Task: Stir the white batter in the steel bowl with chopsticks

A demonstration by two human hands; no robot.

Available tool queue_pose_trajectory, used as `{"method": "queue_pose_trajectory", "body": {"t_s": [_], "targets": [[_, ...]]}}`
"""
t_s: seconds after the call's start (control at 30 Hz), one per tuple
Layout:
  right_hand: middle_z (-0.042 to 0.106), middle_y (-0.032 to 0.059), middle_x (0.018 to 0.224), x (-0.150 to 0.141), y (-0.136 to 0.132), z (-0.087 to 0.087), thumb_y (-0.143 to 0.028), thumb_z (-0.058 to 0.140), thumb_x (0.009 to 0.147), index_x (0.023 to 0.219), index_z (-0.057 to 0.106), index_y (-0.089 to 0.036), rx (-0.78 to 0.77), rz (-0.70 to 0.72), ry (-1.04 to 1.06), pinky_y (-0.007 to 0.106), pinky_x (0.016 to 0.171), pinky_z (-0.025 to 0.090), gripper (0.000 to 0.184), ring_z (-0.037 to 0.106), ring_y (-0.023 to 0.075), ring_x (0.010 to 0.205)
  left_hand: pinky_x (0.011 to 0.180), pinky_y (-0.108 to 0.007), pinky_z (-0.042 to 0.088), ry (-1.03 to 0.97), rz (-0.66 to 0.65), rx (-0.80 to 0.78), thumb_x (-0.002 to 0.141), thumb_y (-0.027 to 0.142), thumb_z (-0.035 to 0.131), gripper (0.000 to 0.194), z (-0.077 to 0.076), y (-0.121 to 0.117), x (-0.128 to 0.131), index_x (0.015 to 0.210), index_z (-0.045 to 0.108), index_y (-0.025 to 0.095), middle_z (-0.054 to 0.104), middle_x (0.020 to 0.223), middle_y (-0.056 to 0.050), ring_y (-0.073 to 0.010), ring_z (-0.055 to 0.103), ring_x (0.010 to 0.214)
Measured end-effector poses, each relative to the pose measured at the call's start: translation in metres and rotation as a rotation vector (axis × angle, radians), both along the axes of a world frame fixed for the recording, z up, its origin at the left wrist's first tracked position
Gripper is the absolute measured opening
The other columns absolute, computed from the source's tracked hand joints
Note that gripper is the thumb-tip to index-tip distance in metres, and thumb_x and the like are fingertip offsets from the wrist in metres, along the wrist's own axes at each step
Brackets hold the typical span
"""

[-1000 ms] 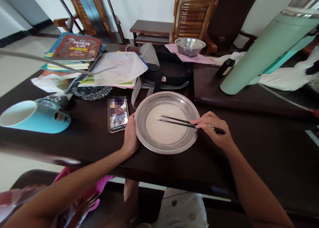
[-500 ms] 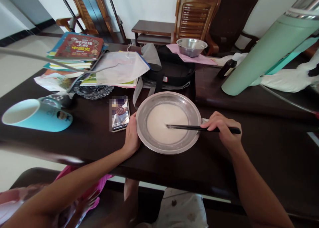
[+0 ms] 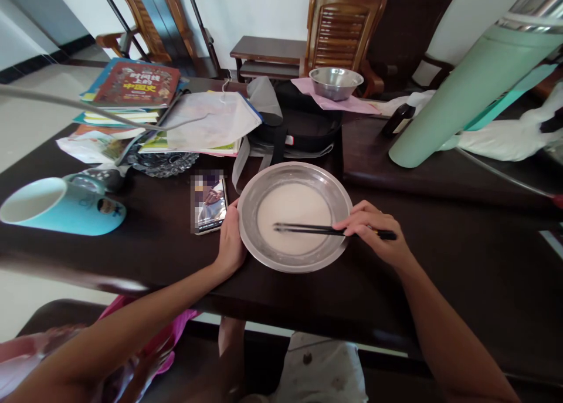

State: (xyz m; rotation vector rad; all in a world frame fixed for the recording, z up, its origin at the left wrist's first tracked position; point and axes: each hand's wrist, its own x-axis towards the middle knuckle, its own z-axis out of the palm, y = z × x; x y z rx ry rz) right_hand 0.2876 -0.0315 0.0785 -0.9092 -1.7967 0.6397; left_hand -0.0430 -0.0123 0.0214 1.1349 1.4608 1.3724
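Head view: chopsticks part-hidden by right grip

Indoor light moderate, diffuse. Wall pale; table dark, low in detail. Glare streak along table's left front edge. Soft sheen on basin. Wide-angle stretch: flask, mug lean outward. Phone partly pixelated.
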Motion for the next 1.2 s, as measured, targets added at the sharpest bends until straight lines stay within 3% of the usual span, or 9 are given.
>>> {"method": "queue_pose_trajectory", "body": {"t_s": [0.17, 0.27, 0.37, 0.53, 0.7, 0.77, 0.9, 1.07, 1.2], "targets": [[0.091, 0.0021, 0.086, 0.005, 0.0, -0.0009, -0.041, 0.065, 0.112, 0.075, 0.084, -0.031, 0.034, -0.15, 0.073, 0.045, 0.069, 0.057, 0.043, 0.069, 0.0249, 0.073, 0.12, -0.05, 0.054, 0.014, 0.012, 0.01, 0.102, 0.083, 0.05, 0.071, 0.0027, -0.0007, 0.0008, 0.133, 0.074, 0.024, 0.08, 0.14, -0.013, -0.033, 0.071, 0.135], [0.09, 0.0023, 0.081, 0.0038, -0.0007, -0.0021, -0.042, 0.063, 0.113, 0.073, 0.083, -0.031, 0.001, -0.067, 0.091, 0.046, 0.068, 0.057, 0.046, 0.07, 0.0247, 0.069, 0.124, -0.052, 0.051, 0.01, 0.006, 0.01, 0.101, 0.083, 0.05, 0.071, 0.0018, -0.0005, 0.0003, 0.134, 0.073, 0.023, 0.079, 0.142, -0.013, -0.034, 0.07, 0.137], [0.093, 0.0023, 0.094, 0.0001, -0.0001, -0.0019, -0.042, 0.072, 0.109, 0.088, 0.088, -0.032, 0.009, 0.032, -0.004, 0.046, 0.073, 0.06, 0.028, 0.074, 0.0251, 0.077, 0.122, -0.051, 0.052, -0.006, 0.012, -0.001, 0.101, 0.083, 0.05, 0.07, 0.0008, -0.0001, 0.0003, 0.132, 0.073, 0.024, 0.079, 0.14, -0.013, -0.0337, 0.07, 0.136], [0.091, 0.0024, 0.085, 0.0038, -0.0003, -0.0007, -0.04, 0.064, 0.113, 0.074, 0.083, -0.031, 0.038, -0.14, 0.071, 0.046, 0.069, 0.057, 0.044, 0.07, 0.0252, 0.072, 0.12, -0.05, 0.055, -0.031, -0.002, -0.006, 0.101, 0.082, 0.052, 0.07, 0.0017, 0.0003, 0.0004, 0.136, 0.072, 0.025, 0.081, 0.136, -0.011, -0.0329, 0.071, 0.135], [0.093, 0.0031, 0.091, 0.0005, -0.0005, -0.002, -0.047, 0.07, 0.109, 0.084, 0.088, -0.032, -0.033, 0.012, -0.001, 0.047, 0.074, 0.06, 0.034, 0.074, 0.0258, 0.076, 0.12, -0.048, 0.055, -0.01, 0.008, 0.011, 0.102, 0.081, 0.051, 0.068, 0.0008, 0.0008, 0.0001, 0.135, 0.074, 0.025, 0.081, 0.135, -0.011, -0.0319, 0.072, 0.133], [0.093, 0.0033, 0.095, 0.0004, -0.0002, -0.002, -0.047, 0.073, 0.107, 0.087, 0.088, -0.032, -0.012, -0.022, -0.022, 0.046, 0.074, 0.061, 0.03, 0.074, 0.0257, 0.079, 0.118, -0.048, 0.056, -0.021, -0.001, 0.012, 0.103, 0.082, 0.049, 0.07, -0.0009, 0.0011, -0.0003, 0.135, 0.073, 0.024, 0.081, 0.134, -0.012, -0.032, 0.072, 0.132], [0.09, 0.0029, 0.082, 0.0034, -0.0012, -0.0012, -0.044, 0.062, 0.113, 0.072, 0.082, -0.031, 0.007, -0.141, 0.092, 0.046, 0.068, 0.057, 0.048, 0.069, 0.0253, 0.071, 0.119, -0.048, 0.055, 0.015, -0.005, 0.004, 0.103, 0.082, 0.047, 0.071, -0.002, 0.001, -0.0015, 0.137, 0.071, 0.025, 0.08, 0.137, -0.012, -0.0321, 0.071, 0.134], [0.093, 0.0031, 0.093, -0.0011, -0.0009, -0.0011, -0.046, 0.07, 0.109, 0.087, 0.088, -0.032, 0.002, 0.032, -0.003, 0.046, 0.073, 0.061, 0.032, 0.074, 0.0251, 0.076, 0.122, -0.049, 0.053, 0.001, -0.008, 0.0, 0.102, 0.082, 0.049, 0.071, 0.0007, 0.0001, -0.0012, 0.136, 0.072, 0.024, 0.08, 0.139, -0.012, -0.0324, 0.071, 0.136], [0.092, 0.0034, 0.087, 0.0022, -0.0011, -0.0016, -0.044, 0.067, 0.11, 0.078, 0.086, -0.032, 0.015, -0.116, 0.047, 0.046, 0.07, 0.059, 0.039, 0.072, 0.0258, 0.074, 0.124, -0.05, 0.052, -0.016, 0.001, -0.004, 0.101, 0.084, 0.051, 0.072, 0.0, -0.0002, -0.0007, 0.136, 0.072, 0.025, 0.079, 0.142, -0.013, -0.0329, 0.07, 0.137]]}}
